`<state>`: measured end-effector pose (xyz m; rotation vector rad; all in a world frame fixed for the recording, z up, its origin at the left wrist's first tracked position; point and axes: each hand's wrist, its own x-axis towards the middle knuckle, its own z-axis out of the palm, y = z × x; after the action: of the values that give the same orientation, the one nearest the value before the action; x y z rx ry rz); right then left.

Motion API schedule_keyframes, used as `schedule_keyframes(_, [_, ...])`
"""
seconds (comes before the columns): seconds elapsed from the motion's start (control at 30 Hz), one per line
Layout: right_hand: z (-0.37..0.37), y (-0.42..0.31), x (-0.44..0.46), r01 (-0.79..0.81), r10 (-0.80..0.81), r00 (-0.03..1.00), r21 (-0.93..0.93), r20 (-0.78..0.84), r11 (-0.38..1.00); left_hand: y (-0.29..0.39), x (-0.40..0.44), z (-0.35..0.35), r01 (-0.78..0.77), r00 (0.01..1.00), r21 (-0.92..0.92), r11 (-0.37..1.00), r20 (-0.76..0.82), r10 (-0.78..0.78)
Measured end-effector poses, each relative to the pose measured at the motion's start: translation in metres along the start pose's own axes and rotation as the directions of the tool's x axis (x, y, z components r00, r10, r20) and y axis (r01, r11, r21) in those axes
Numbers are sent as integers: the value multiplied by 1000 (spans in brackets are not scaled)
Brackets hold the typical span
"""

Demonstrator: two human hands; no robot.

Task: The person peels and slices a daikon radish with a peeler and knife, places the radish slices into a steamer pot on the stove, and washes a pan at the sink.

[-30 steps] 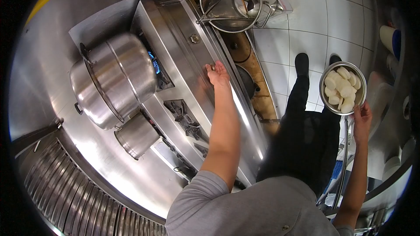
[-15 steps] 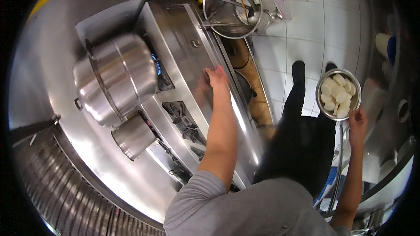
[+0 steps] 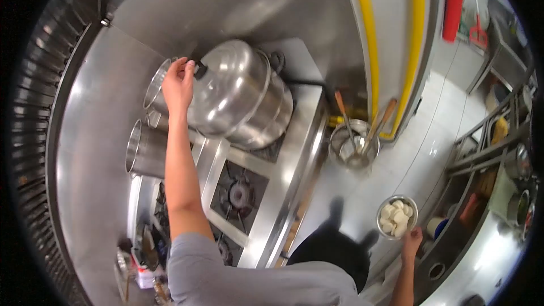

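My left hand [image 3: 178, 84] is closed on the dark knob [image 3: 199, 70] of a domed metal lid [image 3: 229, 88]. The lid sits on a large steel pot [image 3: 275, 114] on the stove. Low on the right, my right hand [image 3: 413, 240] grips the rim of a small metal bowl [image 3: 415, 215]. White round slices [image 3: 395, 215] lie in this bowl.
Beside the big pot stand a smaller steel pot [image 3: 148, 150] and another metal vessel [image 3: 154, 88]. A bare burner [image 3: 241, 194] is nearer me. A metal container [image 3: 338, 136] with long-handled tools stands past the stove edge. Shelving [image 3: 481, 150] is at right.
The view has swung round toward the pots. My left hand has left the stove's front panel and taken hold of the lid knob. My right hand still holds the bowl of slices.
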<state>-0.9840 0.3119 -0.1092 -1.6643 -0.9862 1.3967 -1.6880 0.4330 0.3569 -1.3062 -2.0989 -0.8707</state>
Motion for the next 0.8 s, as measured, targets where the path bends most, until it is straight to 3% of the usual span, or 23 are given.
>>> schedule_keyframes(0.07, [29,-28,12,37,-34,999,84,-41,996,-70,44,26,-136,988,377,916,116,98])
schedule_keyframes(0.1, [39,-37,19,32,-21,998,166,-67,986,-95,51,37,-247,968,453,856,155,197])
schedule_keyframes(0.13, [51,-43,34,48,-39,998,197,-50,979,-105,62,40,-216,975,445,869,134,174])
schedule_keyframes(0.17, [69,-78,33,62,-54,997,177,-51,982,-108,72,43,-160,941,365,917,338,30])
schedule_keyframes(0.2, [95,-124,31,70,-62,997,156,-54,985,-112,78,46,-88,838,291,953,539,-87])
schedule_keyframes(0.3, [136,-190,50,117,-120,992,53,44,992,-129,76,35,-121,865,208,971,502,0])
schedule_keyframes(0.33, [153,-232,46,213,-218,968,49,123,976,-132,76,28,-116,887,164,980,461,28])
schedule_keyframes(0.47, [220,-367,51,333,-309,909,-44,280,942,-211,100,-39,85,911,46,995,401,-96])
schedule_keyframes(0.53, [259,-419,49,366,-344,869,5,355,930,-244,103,-84,246,845,89,965,468,-259])
schedule_keyframes(0.57, [279,-442,44,387,-352,854,-16,384,922,-265,96,-95,257,846,86,963,461,-267])
schedule_keyframes(0.63, [315,-472,50,423,-360,810,-36,463,905,-303,78,-111,474,818,-151,868,440,-370])
schedule_keyframes(0.73, [380,-503,56,540,-406,734,-106,545,835,-326,52,-126,509,825,-277,815,429,-369])
schedule_keyframes(0.8, [432,-515,47,527,-394,707,-67,587,847,-324,39,-132,522,835,-341,782,390,-388])
